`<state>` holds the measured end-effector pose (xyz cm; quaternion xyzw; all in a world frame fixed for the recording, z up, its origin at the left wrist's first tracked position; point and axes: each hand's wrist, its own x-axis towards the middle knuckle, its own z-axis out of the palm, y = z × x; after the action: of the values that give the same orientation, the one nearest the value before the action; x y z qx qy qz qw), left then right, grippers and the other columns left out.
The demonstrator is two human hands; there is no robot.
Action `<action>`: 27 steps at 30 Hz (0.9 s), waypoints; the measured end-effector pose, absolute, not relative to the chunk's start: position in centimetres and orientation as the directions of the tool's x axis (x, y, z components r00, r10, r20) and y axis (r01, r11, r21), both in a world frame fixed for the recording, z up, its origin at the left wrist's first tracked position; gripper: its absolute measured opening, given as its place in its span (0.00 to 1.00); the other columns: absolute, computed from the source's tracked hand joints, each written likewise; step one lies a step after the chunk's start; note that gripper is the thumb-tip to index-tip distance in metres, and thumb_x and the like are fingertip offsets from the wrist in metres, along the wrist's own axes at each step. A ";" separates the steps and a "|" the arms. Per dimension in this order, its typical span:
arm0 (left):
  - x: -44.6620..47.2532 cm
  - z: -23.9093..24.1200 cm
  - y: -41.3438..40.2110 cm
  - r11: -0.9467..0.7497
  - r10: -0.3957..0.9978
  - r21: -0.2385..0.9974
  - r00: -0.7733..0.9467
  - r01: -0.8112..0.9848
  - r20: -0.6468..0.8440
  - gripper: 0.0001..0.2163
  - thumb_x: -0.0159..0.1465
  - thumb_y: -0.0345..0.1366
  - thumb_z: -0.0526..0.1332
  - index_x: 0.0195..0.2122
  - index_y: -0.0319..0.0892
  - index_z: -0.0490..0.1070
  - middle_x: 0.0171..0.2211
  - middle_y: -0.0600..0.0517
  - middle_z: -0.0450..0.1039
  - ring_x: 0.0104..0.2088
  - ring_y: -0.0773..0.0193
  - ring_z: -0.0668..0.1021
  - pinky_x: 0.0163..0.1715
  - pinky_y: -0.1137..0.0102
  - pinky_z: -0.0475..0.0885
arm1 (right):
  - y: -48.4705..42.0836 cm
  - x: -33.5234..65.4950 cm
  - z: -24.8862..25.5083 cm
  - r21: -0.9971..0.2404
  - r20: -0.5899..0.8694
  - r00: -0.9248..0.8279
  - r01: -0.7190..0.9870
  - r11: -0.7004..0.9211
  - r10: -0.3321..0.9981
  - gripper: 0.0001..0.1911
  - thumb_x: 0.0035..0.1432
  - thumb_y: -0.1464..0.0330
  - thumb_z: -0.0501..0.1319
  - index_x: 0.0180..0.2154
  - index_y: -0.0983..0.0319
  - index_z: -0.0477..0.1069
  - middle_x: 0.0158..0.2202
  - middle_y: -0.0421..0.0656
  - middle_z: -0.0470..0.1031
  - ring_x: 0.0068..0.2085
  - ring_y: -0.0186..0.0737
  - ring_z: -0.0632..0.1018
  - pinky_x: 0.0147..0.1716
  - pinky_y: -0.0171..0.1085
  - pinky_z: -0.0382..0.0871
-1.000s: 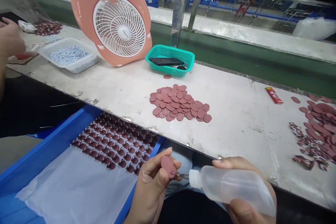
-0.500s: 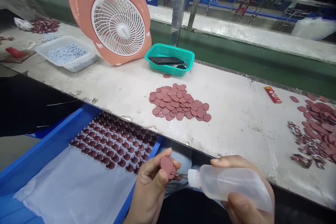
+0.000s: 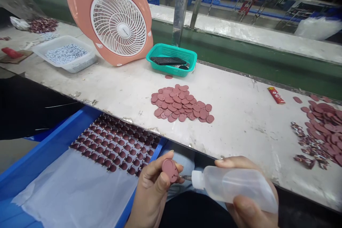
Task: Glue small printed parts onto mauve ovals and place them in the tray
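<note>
My left hand (image 3: pixel 152 188) pinches a flat mauve rubbery disc (image 3: pixel 170 170) by its edges. My right hand (image 3: pixel 247 208) grips a translucent plastic squeeze bottle (image 3: pixel 235 185) lying on its side. The bottle's thin metal nozzle (image 3: pixel 187 177) reaches the underside of the disc, and the contact point is hidden behind my left fingers. A loose pile of similar mauve discs (image 3: pixel 179 103) lies on the white-topped workbench (image 3: pixel 235 128), beyond both hands. Rows of small dark-red pieces (image 3: pixel 112 146) lie in the blue tray (image 3: pixel 50 153) to my left.
A white sheet (image 3: pixel 74 185) covers the tray's near part. Beyond stand a pink pig-shaped fan (image 3: pixel 119 28), a teal basket (image 3: pixel 171 60) holding a phone, and a white tub (image 3: pixel 64 55) of small speckled pieces. A red tube (image 3: pixel 276 95) and more discs (image 3: pixel 323 131) lie right.
The hand at the far left of the bench has gone from view. The whole scene has shifted slightly in the picture, while my hands keep the disc and bottle together.
</note>
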<state>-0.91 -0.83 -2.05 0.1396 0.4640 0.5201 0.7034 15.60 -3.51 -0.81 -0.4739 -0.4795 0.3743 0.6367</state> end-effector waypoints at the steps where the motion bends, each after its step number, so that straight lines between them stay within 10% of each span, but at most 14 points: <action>1: -0.9 -2.1 -0.8 0.420 0.860 0.677 0.026 -0.604 -0.510 0.20 0.44 0.50 0.80 0.37 0.49 0.86 0.28 0.53 0.83 0.33 0.63 0.83 0.33 0.74 0.78 | -3.4 15.6 -0.8 -0.962 0.259 0.257 -0.019 0.273 0.931 0.16 0.62 0.53 0.67 0.48 0.54 0.77 0.27 0.39 0.74 0.20 0.33 0.70 0.16 0.32 0.61; 27: -0.7 -1.9 -0.8 0.390 0.878 0.694 0.018 -0.605 -0.478 0.20 0.43 0.49 0.80 0.36 0.49 0.86 0.28 0.52 0.84 0.30 0.65 0.83 0.31 0.75 0.80 | -3.2 15.5 -0.3 -0.966 0.244 0.249 -0.022 0.257 0.937 0.14 0.63 0.56 0.67 0.49 0.52 0.76 0.27 0.38 0.78 0.20 0.33 0.73 0.18 0.30 0.68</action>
<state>-0.70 -0.84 -1.88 0.1494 0.4568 0.5315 0.6975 15.51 -3.24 -0.28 -0.4763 -0.4805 0.3803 0.6306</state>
